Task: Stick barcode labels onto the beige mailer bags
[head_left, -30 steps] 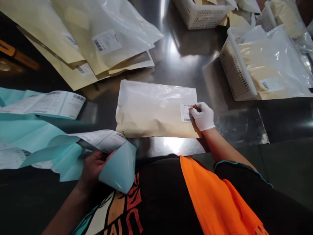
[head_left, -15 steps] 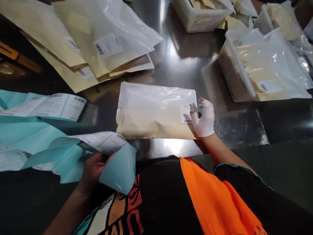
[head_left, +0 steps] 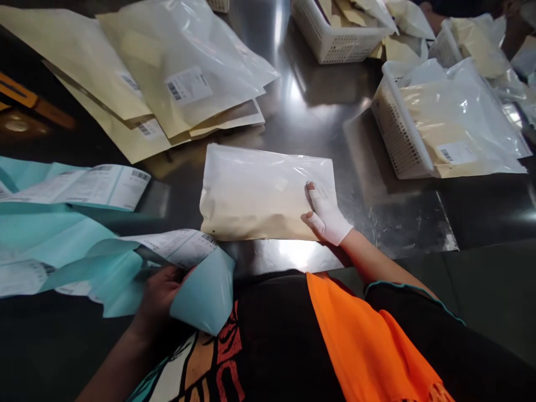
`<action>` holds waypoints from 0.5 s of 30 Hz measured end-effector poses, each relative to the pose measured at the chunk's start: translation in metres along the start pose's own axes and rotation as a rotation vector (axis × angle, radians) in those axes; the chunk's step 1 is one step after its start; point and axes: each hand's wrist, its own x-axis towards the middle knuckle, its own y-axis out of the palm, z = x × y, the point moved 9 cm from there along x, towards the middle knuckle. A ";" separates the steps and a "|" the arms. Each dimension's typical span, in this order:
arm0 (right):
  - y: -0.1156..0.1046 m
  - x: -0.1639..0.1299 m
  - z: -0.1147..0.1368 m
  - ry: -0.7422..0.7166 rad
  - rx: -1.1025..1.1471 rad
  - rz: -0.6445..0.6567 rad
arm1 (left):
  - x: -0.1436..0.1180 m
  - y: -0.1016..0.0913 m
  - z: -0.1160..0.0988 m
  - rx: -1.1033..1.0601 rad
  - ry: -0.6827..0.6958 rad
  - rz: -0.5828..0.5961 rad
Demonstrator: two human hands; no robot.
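A translucent plastic bag [head_left: 255,190] with cream-coloured contents lies flat on the steel table in front of me. My right hand [head_left: 326,215], in a white glove with bare fingertips, rests on the bag's right end with its fingers extended. The white barcode label there is hidden beneath the hand. Low on the left, my left hand [head_left: 161,296] grips a long strip of labels [head_left: 203,298] on pale blue backing paper. One end of the strip curls up beside the bag's lower left corner; part of the left hand's fingers is behind the paper.
More of the label strip lies in folds at the left. Several large labelled bags [head_left: 192,72] are stacked at the back left. White plastic baskets [head_left: 402,134] with packed bags stand at the right and back. The steel table [head_left: 301,254] has its edge near my body.
My right hand has moved left and come down over the bag's label, which showed before. My left hand keeps its hold on the label strip. The view has shifted slightly.
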 end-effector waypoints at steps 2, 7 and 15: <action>-0.003 0.002 -0.017 0.051 0.039 -0.021 | -0.004 -0.001 0.002 -0.038 -0.001 -0.037; -0.015 0.005 -0.052 0.206 -0.017 -0.072 | -0.004 0.002 0.022 -0.143 -0.098 -0.017; -0.022 -0.004 0.011 -0.089 -0.220 -0.094 | 0.006 0.016 0.020 -0.187 -0.102 0.125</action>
